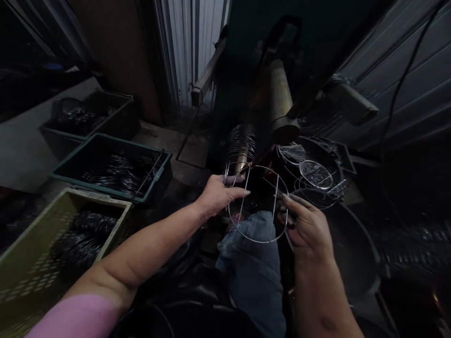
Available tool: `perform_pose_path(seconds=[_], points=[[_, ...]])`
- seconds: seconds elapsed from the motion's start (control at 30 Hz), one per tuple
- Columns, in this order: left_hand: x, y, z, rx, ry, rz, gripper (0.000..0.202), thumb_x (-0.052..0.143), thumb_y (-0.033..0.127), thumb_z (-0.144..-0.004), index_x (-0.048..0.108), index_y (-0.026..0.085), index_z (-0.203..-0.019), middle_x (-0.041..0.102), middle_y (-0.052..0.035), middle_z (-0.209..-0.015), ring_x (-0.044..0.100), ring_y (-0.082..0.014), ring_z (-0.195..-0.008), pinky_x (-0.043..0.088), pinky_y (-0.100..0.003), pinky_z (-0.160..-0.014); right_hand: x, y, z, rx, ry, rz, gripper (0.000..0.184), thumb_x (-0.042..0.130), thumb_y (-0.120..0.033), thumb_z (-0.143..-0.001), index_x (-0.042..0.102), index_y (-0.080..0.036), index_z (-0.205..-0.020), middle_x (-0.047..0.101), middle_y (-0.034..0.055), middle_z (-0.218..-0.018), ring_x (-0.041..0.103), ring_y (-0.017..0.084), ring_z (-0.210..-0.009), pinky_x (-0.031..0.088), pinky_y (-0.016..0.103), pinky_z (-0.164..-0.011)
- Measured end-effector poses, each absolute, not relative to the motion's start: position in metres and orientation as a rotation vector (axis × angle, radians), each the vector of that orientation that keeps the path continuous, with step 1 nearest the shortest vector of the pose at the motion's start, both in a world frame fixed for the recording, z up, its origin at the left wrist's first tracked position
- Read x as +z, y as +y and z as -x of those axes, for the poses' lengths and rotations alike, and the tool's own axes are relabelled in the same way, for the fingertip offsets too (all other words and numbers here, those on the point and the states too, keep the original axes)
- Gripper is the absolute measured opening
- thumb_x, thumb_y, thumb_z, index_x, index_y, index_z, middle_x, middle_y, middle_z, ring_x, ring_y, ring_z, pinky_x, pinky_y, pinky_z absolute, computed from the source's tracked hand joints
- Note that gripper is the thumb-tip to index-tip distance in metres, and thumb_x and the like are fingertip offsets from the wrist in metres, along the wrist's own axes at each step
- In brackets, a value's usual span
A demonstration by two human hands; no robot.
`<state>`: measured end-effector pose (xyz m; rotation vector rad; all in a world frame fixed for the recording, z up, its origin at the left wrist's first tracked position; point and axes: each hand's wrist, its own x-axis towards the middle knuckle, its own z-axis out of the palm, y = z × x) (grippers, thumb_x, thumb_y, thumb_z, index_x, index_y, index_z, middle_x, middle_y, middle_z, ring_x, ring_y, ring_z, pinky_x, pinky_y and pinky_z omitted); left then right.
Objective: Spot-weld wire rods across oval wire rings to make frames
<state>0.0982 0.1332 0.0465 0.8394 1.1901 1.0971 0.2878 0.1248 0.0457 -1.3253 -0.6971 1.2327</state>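
Steel wire oval [262,165], two crossbars in place, is held upright above a denim knee [252,263], pinched at its edges by the left hand [218,195] and right hand [306,227]. Beyond, wire hoops [241,143] crowd a metal post [242,162]; a green plastic crate [105,137] holds more wire pieces [112,173].

The concrete floor [190,152] carries a row of plastic crates, one dark [109,95], one teal [134,144] and one olive [95,196], each holding stacked wire rings [84,234].

Your sleeve [77,319] is pink and your jeans [252,267] faded blue. The wire frame [251,241] shines silver; the lower-left crate [31,277] is perforated olive green.
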Motion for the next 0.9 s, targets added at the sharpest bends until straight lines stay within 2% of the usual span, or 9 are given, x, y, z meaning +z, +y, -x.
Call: perform_pose_path(seconds=[0.27,0.4,0.5,0.6,0.7,0.8,0.9], points=[[0.049,0.134,-0.099,1.103,1.190,-0.833,0.039,0.075,0.016,-0.055,0.067,0.009,-0.092,0.062,-0.0013,-0.063,0.053,-0.0079,-0.056,0.044,-0.022,-0.058,0.044,0.127,-0.289,1.223,-0.705,1.365,0.036,0.082,-0.025,-0.044,0.061,-0.012,-0.071,0.056,-0.0017,-0.050,0.044,0.006,-0.035,0.034,0.018,-0.030],[0.045,0.126,-0.091,1.081,1.132,-0.809,0.045,0.074,0.024,-0.060,0.063,0.010,-0.101,0.061,0.0004,-0.062,0.052,-0.0071,-0.052,0.042,-0.019,-0.052,0.040,0.125,-0.290,1.209,-0.710,1.320,0.036,0.081,-0.025,-0.045,0.061,-0.012,-0.072,0.057,-0.0009,-0.051,0.045,0.007,-0.036,0.033,0.017,-0.030],[0.033,0.113,-0.077,1.111,1.229,-0.796,0.055,0.070,0.035,-0.065,0.057,0.010,-0.113,0.056,0.0030,-0.052,0.046,-0.0054,-0.039,0.034,-0.016,-0.038,0.036,0.133,-0.285,1.155,-0.675,1.299,0.038,0.082,-0.023,-0.042,0.062,-0.012,-0.072,0.057,-0.0014,-0.051,0.047,0.008,-0.039,0.035,0.017,-0.032],[0.018,0.095,-0.057,1.139,1.308,-0.781,0.056,0.061,0.039,-0.073,0.051,0.012,-0.121,0.051,0.0056,-0.044,0.035,-0.0036,-0.027,0.022,-0.016,-0.030,0.027,0.151,-0.275,1.160,-0.729,1.293,0.039,0.081,-0.027,-0.040,0.061,-0.013,-0.070,0.054,-0.0029,-0.048,0.047,0.008,-0.039,0.036,0.018,-0.034],[0.008,0.072,-0.037,1.154,1.232,-0.732,0.057,0.056,0.037,-0.076,0.044,0.017,-0.128,0.053,0.0053,-0.047,0.033,-0.0031,-0.025,0.019,-0.015,-0.029,0.015,0.164,-0.269,1.131,-0.968,1.360,0.035,0.077,-0.036,-0.048,0.060,-0.013,-0.068,0.050,-0.0050,-0.046,0.043,0.007,-0.037,0.032,0.019,-0.036],[0.007,0.050,-0.019,1.138,1.119,-0.632,0.055,0.054,0.034,-0.078,0.042,0.019,-0.129,0.053,0.0051,-0.047,0.032,-0.0022,-0.025,0.023,-0.015,-0.033,0.000,0.155,-0.267,0.835,-1.256,1.505,0.032,0.069,-0.044,-0.061,0.059,-0.014,-0.065,0.043,-0.0070,-0.042,0.037,0.007,-0.039,0.026,0.020,-0.038],[0.009,0.036,-0.006,1.107,0.996,-0.526,0.049,0.051,0.030,-0.080,0.044,0.019,-0.128,0.052,0.0058,-0.046,0.029,-0.0007,-0.024,0.028,-0.016,-0.036,-0.016,0.121,-0.257,0.733,-1.460,1.570,0.034,0.061,-0.048,-0.069,0.062,-0.014,-0.070,0.047,-0.0052,-0.048,0.040,0.009,-0.046,0.030,0.021,-0.044]])
